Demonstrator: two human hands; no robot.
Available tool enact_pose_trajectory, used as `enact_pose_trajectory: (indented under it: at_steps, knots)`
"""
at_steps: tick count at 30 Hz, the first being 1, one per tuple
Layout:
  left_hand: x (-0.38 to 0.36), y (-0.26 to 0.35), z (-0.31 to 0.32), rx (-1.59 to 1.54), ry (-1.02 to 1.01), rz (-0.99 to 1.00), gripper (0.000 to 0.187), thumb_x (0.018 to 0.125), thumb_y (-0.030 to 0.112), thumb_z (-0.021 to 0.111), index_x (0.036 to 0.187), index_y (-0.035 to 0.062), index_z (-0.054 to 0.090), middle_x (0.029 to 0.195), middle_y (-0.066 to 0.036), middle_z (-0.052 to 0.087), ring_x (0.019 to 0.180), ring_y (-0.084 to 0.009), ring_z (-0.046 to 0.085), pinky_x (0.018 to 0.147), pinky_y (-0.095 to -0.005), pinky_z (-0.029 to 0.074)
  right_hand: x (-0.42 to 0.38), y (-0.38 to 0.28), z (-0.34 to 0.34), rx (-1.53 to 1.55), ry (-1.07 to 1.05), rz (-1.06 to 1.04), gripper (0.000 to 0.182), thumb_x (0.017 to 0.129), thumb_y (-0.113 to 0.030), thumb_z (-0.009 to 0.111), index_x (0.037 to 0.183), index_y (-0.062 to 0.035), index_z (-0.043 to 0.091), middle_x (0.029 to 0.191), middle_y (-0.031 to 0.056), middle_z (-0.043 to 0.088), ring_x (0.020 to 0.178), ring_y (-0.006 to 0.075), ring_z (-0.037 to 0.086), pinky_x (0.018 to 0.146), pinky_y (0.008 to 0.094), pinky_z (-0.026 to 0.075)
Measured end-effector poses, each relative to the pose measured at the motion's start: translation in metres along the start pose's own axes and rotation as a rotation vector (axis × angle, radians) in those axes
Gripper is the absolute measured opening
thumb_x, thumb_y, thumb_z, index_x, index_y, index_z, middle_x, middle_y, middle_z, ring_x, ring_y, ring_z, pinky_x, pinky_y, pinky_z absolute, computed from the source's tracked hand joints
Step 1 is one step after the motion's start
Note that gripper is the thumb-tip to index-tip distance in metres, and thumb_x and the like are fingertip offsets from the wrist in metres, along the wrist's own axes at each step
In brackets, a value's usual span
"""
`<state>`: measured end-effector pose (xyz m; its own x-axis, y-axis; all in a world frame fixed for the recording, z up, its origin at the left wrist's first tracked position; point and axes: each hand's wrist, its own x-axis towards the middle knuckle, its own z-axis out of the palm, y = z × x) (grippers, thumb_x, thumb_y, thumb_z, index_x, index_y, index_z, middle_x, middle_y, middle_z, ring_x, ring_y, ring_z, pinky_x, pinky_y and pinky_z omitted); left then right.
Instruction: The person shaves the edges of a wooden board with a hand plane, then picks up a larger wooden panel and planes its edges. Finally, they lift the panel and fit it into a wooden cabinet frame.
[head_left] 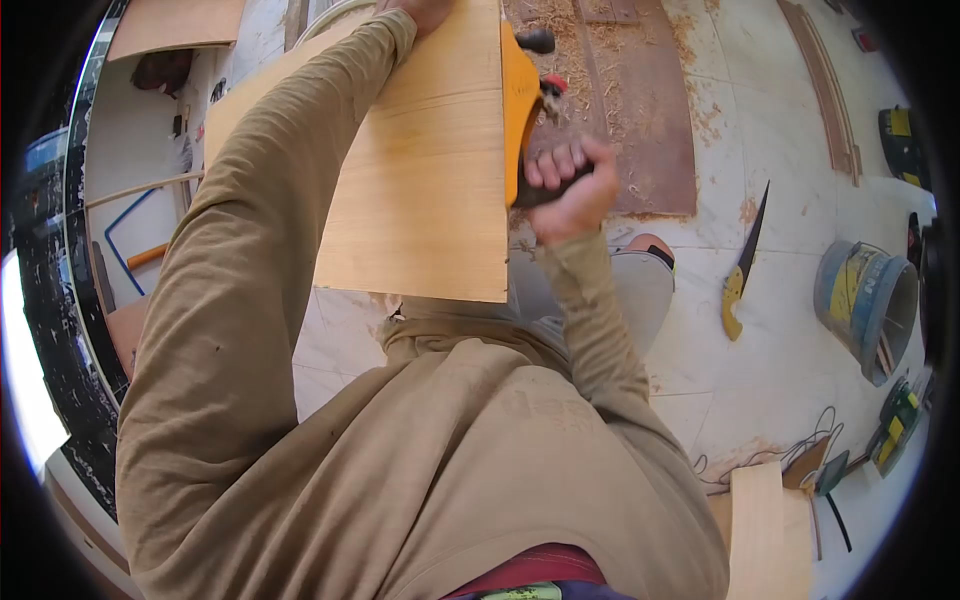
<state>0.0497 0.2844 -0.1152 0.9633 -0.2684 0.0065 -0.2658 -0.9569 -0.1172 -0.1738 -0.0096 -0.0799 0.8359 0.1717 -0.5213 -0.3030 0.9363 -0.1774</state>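
A light wooden board [425, 200] lies in front of my body, its right edge running away from me. Along that edge sits an orange hand plane [518, 105] with a dark front knob. My right hand [575, 185] is wrapped round the plane's dark rear handle. At the top of the view my left hand [425, 12] rests at the board's far part, and its fingers are mostly cut off by the frame edge.
Wood shavings cover a brown panel [650, 120] beyond the plane. On the tiled floor at the right are a yellow-handled saw [735, 300] and a bucket [848, 290]. A blue-framed hacksaw [115, 240] lies at the left. Wood pieces [765, 520] stand at the lower right.
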Motion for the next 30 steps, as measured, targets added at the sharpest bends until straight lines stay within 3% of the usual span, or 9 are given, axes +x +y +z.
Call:
enact_pose_trajectory:
  at_steps: [2, 5, 6, 9, 12, 16, 19, 24, 30]
  knots:
    - [0.008, -0.002, 0.001, -0.023, -0.055, 0.010, 0.036, 0.098, 0.024, 0.036, 0.100, 0.0026, 0.064, 0.118, -0.025, 0.064, 0.109, -0.0423, 0.060, 0.095, -0.0510, 0.047, -0.085, -0.005, -0.028, -0.067, 0.158, 0.048, 0.030, 0.085, -0.026, 0.056, 0.066, -0.0169, 0.035, 0.057, -0.0027, 0.031, 0.047, 0.0129, 0.030, 0.046, 0.0325, 0.031]
    - [-0.008, 0.036, -0.051, -0.197, -0.017, -0.219, 0.040, 0.096, 0.027, 0.037, 0.095, 0.0030, 0.069, 0.114, -0.025, 0.066, 0.107, -0.0401, 0.062, 0.091, -0.0496, 0.049, -0.136, -0.004, -0.033, -0.111, 0.150, 0.019, 0.030, 0.085, -0.025, 0.055, 0.065, -0.0173, 0.035, 0.056, -0.0026, 0.031, 0.047, 0.0129, 0.031, 0.045, 0.0321, 0.032]
    - [-0.005, 0.036, -0.049, -0.199, -0.039, -0.199, 0.041, 0.095, 0.028, 0.037, 0.093, 0.0031, 0.070, 0.113, -0.025, 0.067, 0.106, -0.0396, 0.063, 0.091, -0.0492, 0.049, -0.111, -0.004, -0.023, -0.089, 0.215, 0.039, 0.029, 0.085, -0.026, 0.055, 0.066, -0.0172, 0.035, 0.057, -0.0022, 0.031, 0.047, 0.0132, 0.031, 0.045, 0.0321, 0.032]
    - [-0.002, 0.035, -0.055, -0.223, -0.044, -0.204, 0.043, 0.094, 0.029, 0.038, 0.090, 0.0037, 0.072, 0.107, -0.024, 0.069, 0.103, -0.0383, 0.065, 0.091, -0.0481, 0.049, 0.015, 0.001, 0.024, -0.037, 0.006, -0.042, 0.028, 0.085, -0.019, 0.055, 0.067, -0.0153, 0.035, 0.058, -0.0024, 0.031, 0.048, 0.0133, 0.031, 0.053, 0.0331, 0.035]
    - [-0.011, 0.048, -0.072, -0.238, -0.029, -0.221, 0.042, 0.094, 0.028, 0.038, 0.091, 0.0054, 0.073, 0.104, -0.022, 0.071, 0.101, -0.0377, 0.067, 0.093, -0.0474, 0.050, 0.052, -0.001, 0.042, -0.073, -0.076, -0.068, 0.028, 0.085, -0.019, 0.055, 0.066, -0.0156, 0.034, 0.057, -0.0029, 0.030, 0.048, 0.0135, 0.032, 0.053, 0.0331, 0.035]
    - [-0.012, 0.041, -0.074, -0.200, -0.016, -0.138, 0.040, 0.095, 0.027, 0.039, 0.092, 0.0065, 0.074, 0.105, -0.020, 0.071, 0.103, -0.0367, 0.067, 0.093, -0.0476, 0.050, -0.087, -0.002, -0.007, -0.165, 0.111, -0.030, 0.029, 0.085, -0.023, 0.053, 0.064, -0.0167, 0.034, 0.055, -0.0036, 0.031, 0.047, 0.0126, 0.033, 0.047, 0.0340, 0.033]
    - [-0.018, 0.047, -0.077, -0.260, -0.037, -0.167, 0.040, 0.095, 0.025, 0.039, 0.092, 0.0055, 0.074, 0.107, -0.020, 0.071, 0.103, -0.0363, 0.067, 0.094, -0.0478, 0.050, -0.124, -0.002, -0.015, -0.270, 0.145, -0.026, 0.030, 0.085, -0.026, 0.053, 0.064, -0.0168, 0.035, 0.055, -0.0034, 0.031, 0.047, 0.0123, 0.032, 0.044, 0.0343, 0.031]
    - [-0.014, 0.045, -0.078, -0.193, -0.113, -0.172, 0.038, 0.093, 0.025, 0.040, 0.095, 0.0076, 0.074, 0.110, -0.018, 0.071, 0.106, -0.0343, 0.067, 0.093, -0.0480, 0.050, 0.099, -0.005, 0.041, -0.141, -0.139, -0.101, 0.028, 0.087, -0.020, 0.052, 0.064, -0.0155, 0.036, 0.057, -0.0023, 0.031, 0.048, 0.0134, 0.032, 0.052, 0.0328, 0.034]
    - [-0.010, 0.037, -0.056, -0.219, 0.088, -0.088, 0.034, 0.091, 0.023, 0.043, 0.096, 0.0098, 0.074, 0.103, -0.017, 0.073, 0.096, -0.0347, 0.069, 0.084, -0.0468, 0.054, -0.068, -0.005, 0.013, -0.213, 0.072, -0.044, 0.027, 0.083, -0.022, 0.054, 0.065, -0.0168, 0.035, 0.057, -0.0028, 0.032, 0.046, 0.0131, 0.032, 0.048, 0.0317, 0.034]
